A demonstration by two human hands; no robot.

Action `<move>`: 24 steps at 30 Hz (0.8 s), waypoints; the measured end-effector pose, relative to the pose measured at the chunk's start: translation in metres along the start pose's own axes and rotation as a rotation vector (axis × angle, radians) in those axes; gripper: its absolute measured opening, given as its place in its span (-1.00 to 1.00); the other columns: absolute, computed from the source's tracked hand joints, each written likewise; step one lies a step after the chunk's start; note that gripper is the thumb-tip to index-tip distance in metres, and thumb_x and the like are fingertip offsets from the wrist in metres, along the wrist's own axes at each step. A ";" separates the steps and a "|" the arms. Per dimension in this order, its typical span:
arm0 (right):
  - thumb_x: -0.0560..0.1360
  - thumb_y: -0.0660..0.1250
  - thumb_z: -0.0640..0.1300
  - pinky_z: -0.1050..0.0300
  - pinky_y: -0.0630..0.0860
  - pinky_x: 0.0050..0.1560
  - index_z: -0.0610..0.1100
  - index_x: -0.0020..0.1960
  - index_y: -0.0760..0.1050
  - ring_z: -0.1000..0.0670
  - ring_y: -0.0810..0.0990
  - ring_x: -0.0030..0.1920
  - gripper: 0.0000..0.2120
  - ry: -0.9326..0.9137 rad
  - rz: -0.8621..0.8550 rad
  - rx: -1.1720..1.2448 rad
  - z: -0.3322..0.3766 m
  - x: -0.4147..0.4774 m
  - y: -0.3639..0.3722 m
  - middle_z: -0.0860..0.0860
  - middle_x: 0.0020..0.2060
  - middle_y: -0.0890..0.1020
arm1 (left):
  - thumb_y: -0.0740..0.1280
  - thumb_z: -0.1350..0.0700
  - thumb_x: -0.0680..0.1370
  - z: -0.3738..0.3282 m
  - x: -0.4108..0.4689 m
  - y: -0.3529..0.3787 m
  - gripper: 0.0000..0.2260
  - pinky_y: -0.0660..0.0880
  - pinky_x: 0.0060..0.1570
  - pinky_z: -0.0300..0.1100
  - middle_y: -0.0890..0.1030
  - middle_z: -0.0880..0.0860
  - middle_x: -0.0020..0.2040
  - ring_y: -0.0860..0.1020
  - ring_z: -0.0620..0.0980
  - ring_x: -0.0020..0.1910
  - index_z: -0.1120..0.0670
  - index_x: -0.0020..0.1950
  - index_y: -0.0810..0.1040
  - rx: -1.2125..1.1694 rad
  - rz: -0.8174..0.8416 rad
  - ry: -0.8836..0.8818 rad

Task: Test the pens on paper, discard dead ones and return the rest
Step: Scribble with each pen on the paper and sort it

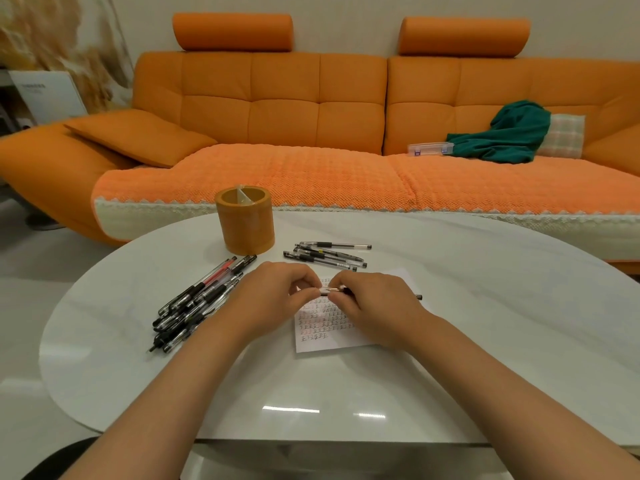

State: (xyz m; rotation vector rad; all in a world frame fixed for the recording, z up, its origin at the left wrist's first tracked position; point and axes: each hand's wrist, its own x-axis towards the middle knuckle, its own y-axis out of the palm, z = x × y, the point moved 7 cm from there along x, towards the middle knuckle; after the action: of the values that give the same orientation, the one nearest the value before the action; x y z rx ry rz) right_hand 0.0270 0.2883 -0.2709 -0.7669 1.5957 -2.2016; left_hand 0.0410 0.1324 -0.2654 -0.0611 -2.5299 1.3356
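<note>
Both hands are holding one pen [334,289] over the scribbled paper [322,341] mid-frame, the left hand [277,296] pinching its cap end and the right hand [375,303] pinching the barrel, probably uncapping it, so the next move is calling for a stroke on blank paper.

Orange sofa [311,133] w/ green cloth [505,136], white table [485,323].
</note>
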 end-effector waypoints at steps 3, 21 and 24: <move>0.66 0.08 -0.05 0.03 0.44 -0.13 0.08 0.33 0.30 -0.03 0.56 -0.10 -0.74 0.025 0.020 0.116 -0.003 -0.005 0.000 0.11 -0.06 0.56 | 0.37 -0.07 0.58 0.005 0.000 -0.002 -0.97 0.60 -0.08 -0.08 0.56 -0.30 -0.13 0.55 -0.23 -0.10 -0.20 0.01 0.57 0.121 0.009 -0.042; 0.61 0.31 -0.15 0.38 0.41 -0.04 0.10 0.21 0.54 0.17 0.54 -0.07 -0.77 0.041 -0.094 0.528 -0.016 -0.004 -0.013 0.17 -0.04 0.53 | 0.37 -0.21 0.54 0.011 0.003 0.026 -0.71 0.46 0.13 -0.08 0.47 -0.18 0.03 0.39 -0.15 0.11 -0.20 0.23 0.56 0.158 0.161 -0.062; 0.62 0.24 -0.17 0.25 0.46 -0.32 -0.04 0.01 0.60 -0.02 0.60 -0.31 -0.84 0.145 -0.052 0.870 -0.014 -0.009 -0.007 0.01 -0.25 0.63 | 0.40 -0.23 0.50 0.011 0.002 0.028 -0.67 0.45 0.13 -0.08 0.46 -0.17 0.03 0.37 -0.13 0.11 -0.21 0.24 0.56 0.157 0.165 -0.058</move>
State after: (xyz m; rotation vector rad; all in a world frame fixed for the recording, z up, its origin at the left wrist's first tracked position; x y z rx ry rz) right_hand 0.0268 0.3058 -0.2701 -0.3804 0.5168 -2.6692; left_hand 0.0336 0.1394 -0.2934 -0.2061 -2.5030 1.6173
